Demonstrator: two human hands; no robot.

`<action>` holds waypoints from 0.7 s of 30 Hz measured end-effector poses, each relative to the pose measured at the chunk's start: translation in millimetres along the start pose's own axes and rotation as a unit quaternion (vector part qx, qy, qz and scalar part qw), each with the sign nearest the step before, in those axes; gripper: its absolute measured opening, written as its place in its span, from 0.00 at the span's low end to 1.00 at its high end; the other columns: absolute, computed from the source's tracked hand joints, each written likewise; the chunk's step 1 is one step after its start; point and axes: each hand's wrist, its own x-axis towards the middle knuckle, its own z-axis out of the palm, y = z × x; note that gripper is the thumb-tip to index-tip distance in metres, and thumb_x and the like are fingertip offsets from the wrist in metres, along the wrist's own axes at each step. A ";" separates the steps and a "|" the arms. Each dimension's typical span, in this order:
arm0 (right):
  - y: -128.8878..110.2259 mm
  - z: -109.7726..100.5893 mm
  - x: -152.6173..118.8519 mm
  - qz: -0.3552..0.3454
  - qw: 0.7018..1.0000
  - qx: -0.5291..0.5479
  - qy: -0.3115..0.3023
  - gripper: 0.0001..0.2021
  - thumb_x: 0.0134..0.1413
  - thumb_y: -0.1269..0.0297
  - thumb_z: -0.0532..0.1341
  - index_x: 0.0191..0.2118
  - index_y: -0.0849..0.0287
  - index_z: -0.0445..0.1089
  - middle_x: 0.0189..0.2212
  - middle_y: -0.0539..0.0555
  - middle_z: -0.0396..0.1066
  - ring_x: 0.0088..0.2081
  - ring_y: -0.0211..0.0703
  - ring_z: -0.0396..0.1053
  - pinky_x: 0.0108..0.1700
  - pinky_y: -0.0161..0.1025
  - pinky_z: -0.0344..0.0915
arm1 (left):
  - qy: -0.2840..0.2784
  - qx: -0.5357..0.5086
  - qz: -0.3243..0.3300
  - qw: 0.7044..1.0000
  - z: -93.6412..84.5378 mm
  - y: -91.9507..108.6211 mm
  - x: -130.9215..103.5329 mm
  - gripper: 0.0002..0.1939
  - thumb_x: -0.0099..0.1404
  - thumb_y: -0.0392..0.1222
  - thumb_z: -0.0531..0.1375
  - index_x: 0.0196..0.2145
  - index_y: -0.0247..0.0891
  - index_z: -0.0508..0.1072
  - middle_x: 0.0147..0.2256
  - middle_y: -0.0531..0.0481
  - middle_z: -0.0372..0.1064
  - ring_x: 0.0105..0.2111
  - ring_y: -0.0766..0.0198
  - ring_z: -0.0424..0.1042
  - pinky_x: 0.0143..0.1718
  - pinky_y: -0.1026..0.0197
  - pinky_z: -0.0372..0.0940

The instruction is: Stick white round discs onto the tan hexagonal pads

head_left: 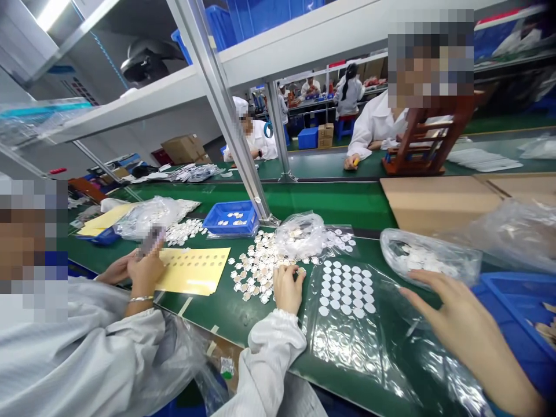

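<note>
My left hand (288,289) is at the right edge of a loose pile of small white and beige round pieces (256,266), its thumb and forefinger closed on one small piece (301,270). Just right of it, a clear plastic sheet (347,347) lies on the green table, with white discs (346,288) in several rows at its upper part. My right hand (464,330) is raised over the right side, fingers spread, holding nothing. Behind its fingertips sits an open clear bag (428,255) of white pieces.
A blue bin (512,289) stands at the right edge. Behind the pile are a plastic bag (302,234), a small blue tray (231,218) and a metal post (230,116). At left, a person's hands (145,266) hold something blurred over a yellow sheet (195,269). Cardboard (434,202) lies behind.
</note>
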 end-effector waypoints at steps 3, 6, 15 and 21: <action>-18.9 -2.2 -10.1 0.055 0.995 0.060 -0.049 0.18 0.57 0.46 0.54 0.43 0.53 0.69 0.45 0.53 0.71 0.45 0.50 0.70 0.41 0.43 0.68 | 0.009 0.008 -0.002 1.000 2.6 -3.2 2.9 0.02 0.55 0.35 0.62 0.28 0.40 0.72 0.32 0.46 0.63 0.44 0.49 0.58 0.52 0.44 0.51; -27.6 -7.8 -13.8 0.118 0.984 0.096 -0.091 0.18 0.57 0.45 0.53 0.43 0.50 0.69 0.47 0.51 0.70 0.48 0.50 0.69 0.41 0.43 0.68 | 0.003 -0.013 -0.012 1.000 1.7 0.0 1.6 0.06 0.53 0.32 0.62 0.25 0.40 0.70 0.30 0.49 0.62 0.42 0.52 0.60 0.51 0.46 0.53; -75.6 4.1 -26.6 0.081 0.955 0.260 -0.116 0.11 0.58 0.54 0.56 0.41 0.52 0.70 0.43 0.54 0.72 0.44 0.46 0.71 0.43 0.42 0.70 | -0.108 -0.235 -0.123 0.958 0.1 45.4 -44.6 0.16 0.55 0.45 0.63 0.40 0.35 0.72 0.31 0.47 0.72 0.32 0.60 0.74 0.38 0.55 0.68; -103.4 11.0 -25.1 0.134 0.908 0.387 -0.083 0.08 0.59 0.58 0.57 0.40 0.54 0.69 0.39 0.52 0.71 0.41 0.41 0.69 0.43 0.38 0.68 | -0.193 -0.391 -0.208 0.876 8.8 87.4 -90.6 0.11 0.56 0.42 0.65 0.33 0.34 0.70 0.30 0.45 0.76 0.36 0.58 0.76 0.44 0.55 0.68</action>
